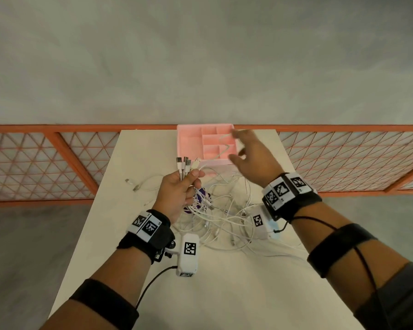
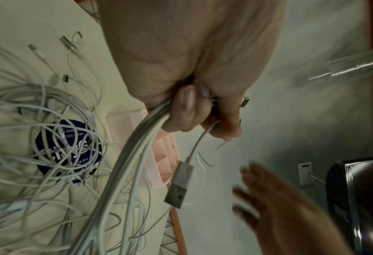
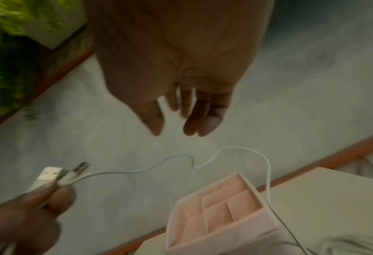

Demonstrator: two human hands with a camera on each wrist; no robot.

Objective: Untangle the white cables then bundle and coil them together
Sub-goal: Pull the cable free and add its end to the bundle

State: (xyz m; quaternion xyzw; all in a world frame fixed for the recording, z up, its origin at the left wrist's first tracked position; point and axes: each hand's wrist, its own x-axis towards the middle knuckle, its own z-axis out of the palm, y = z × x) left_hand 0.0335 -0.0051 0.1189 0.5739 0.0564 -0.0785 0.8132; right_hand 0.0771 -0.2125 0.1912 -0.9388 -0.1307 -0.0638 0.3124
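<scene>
here the left hand is raised above the bench, its grip curled tight round a gathered bunch of white cables, with several usb plugs sticking up past the thumb and forefinger. in the left wrist view the cable strands run down from that fist toward the tangle, and one plug dangles loose on a thin lead below the fingers. most of the cables lie in a loose tangle on the bench, between the two forearms, partly covering a dark blue round sticker. a couple of stray cable ends lie to the left of the heap, apart from it. the right hand hovers over the near right corner of the pink compartment tray, its grip spread, fingers loose and holding nothing; it is blurred. one thin white cable arcs from the left hand's bunch up over the tray and down past its right side. the tray sits at the far edge of the bench, in front of an orange mesh railing.
</scene>
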